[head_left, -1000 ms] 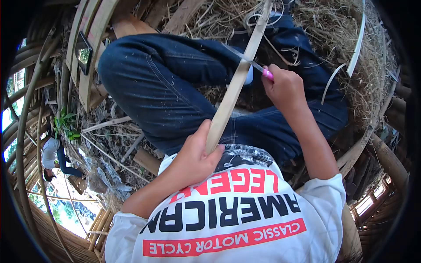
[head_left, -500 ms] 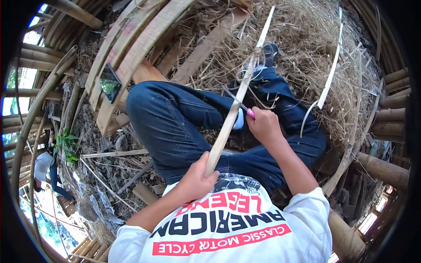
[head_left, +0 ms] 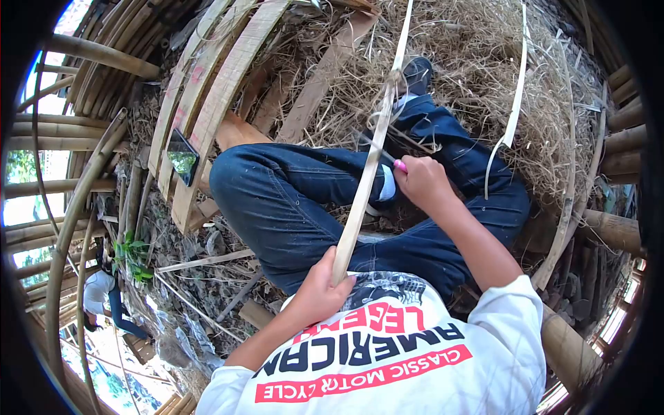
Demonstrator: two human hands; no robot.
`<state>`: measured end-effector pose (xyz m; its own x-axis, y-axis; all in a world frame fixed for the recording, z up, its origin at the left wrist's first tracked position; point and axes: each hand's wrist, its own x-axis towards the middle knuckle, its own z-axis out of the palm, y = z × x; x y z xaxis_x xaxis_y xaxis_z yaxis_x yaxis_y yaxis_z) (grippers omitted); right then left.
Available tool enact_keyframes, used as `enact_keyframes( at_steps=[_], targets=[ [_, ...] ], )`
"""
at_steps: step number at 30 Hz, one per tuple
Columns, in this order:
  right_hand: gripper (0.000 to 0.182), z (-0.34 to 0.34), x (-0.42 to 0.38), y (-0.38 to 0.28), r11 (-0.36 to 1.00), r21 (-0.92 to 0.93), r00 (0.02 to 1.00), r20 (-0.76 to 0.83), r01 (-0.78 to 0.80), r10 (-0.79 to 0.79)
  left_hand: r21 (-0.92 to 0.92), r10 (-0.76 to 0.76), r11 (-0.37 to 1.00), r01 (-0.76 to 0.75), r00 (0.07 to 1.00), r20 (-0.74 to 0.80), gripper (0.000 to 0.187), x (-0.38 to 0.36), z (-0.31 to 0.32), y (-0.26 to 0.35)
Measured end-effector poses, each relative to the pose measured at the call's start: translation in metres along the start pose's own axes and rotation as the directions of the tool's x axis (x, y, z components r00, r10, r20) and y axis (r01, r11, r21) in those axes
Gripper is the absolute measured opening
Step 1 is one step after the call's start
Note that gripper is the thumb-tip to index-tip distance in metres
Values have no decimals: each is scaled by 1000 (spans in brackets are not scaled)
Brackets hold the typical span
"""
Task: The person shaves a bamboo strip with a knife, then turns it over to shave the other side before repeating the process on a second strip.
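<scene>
A long pale bamboo strip [head_left: 362,194] slants across my lap and away past my shoe. Near my belly, my left hand [head_left: 320,289] is closed round its near end. My right hand [head_left: 425,182] grips a knife by its pink handle [head_left: 400,165]. The thin blade [head_left: 377,147] crosses the strip just above my folded leg and seems to touch it. Thin curled shavings hang by the strip close to the blade. Farther along, the strip passes over or beside my foot [head_left: 417,75]; the exact contact there is hard to make out.
A heap of bamboo shavings [head_left: 477,90] covers the ground ahead and right. Another pale strip [head_left: 513,114] lies on it. Wooden planks [head_left: 225,86] rest at the left, with a phone [head_left: 182,158] on them. Beyond the bamboo poles [head_left: 72,185], another person [head_left: 100,294] is at the far left.
The whole view has shifted a little, with the lower scene sliding right. Both hands keep their holds on the strip and the knife, and the blade stays across the strip.
</scene>
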<state>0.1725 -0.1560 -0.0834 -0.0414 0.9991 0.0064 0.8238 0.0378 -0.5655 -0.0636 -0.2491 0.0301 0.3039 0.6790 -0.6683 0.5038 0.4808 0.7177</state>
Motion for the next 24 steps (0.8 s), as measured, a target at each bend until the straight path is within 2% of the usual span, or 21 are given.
enact_keyframes(
  at_steps=[1,3,4,5,7,9,10,11,13,14,15,16,17,18,20,21,22,23,24],
  targets=[
    [24,-7,-7,-19,1000,3,999,42,12,-12,5,-17,1000,17,1000,3,38,-4,-2,1],
    [22,-10,-23,-42,973,140,967,153,182,-203,-68,-80,994,82,996,40,39,-4,-5,6],
    [21,-3,-15,-28,971,78,967,106,224,-232,-70,-87,994,90,995,45,39,-2,-5,3],
    [24,-1,-2,-11,999,-25,992,127,22,-19,-18,-69,997,70,997,44,40,-2,-5,-2],
    [26,-7,15,10,998,-37,999,19,-45,45,42,-36,999,34,999,40,40,3,-8,-4],
    [25,-6,3,-7,995,35,994,73,-89,86,-191,-132,971,146,988,80,40,1,-4,-6],
    [23,-5,-6,-18,993,112,996,84,-46,37,-276,-120,950,146,987,108,41,3,-4,-12],
    [22,-4,-12,-28,983,185,996,86,4,-20,-287,-112,948,139,988,108,41,6,-7,-12],
    [16,9,-25,-41,910,413,997,78,-34,2,-498,-147,817,292,939,310,37,8,-12,-13],
    [14,10,-32,-48,865,497,994,105,-66,15,-504,-113,823,261,946,305,25,8,-10,-10],
    [12,11,-38,-55,808,580,991,134,-102,28,-511,-123,817,266,947,297,25,8,-12,-11],
    [12,11,-45,-61,774,632,994,105,-47,-25,-550,-126,769,325,921,367,21,8,-18,-12],
    [11,14,-53,-61,784,620,991,115,-20,-66,-580,-124,718,386,890,438,20,8,-21,-13],
    [11,14,-57,-60,782,623,988,131,-14,-87,-576,-136,716,394,888,438,20,8,-21,-13],
    [12,9,-58,-57,780,626,985,142,-13,-98,-392,-115,878,273,918,381,24,11,-19,-13],
    [12,6,-54,-55,796,605,984,126,24,-126,-388,-116,880,275,915,386,24,13,-16,-13],
    [13,1,-50,-52,812,581,981,113,63,-157,-400,-100,886,235,939,328,26,15,-12,-15],
    [13,-5,-46,-49,814,578,981,114,61,-154,-412,-84,891,192,960,267,27,16,-8,-16],
    [14,-12,-43,-48,853,520,978,150,49,-147,-413,-83,890,193,959,269,27,16,-6,-13]
  ],
)
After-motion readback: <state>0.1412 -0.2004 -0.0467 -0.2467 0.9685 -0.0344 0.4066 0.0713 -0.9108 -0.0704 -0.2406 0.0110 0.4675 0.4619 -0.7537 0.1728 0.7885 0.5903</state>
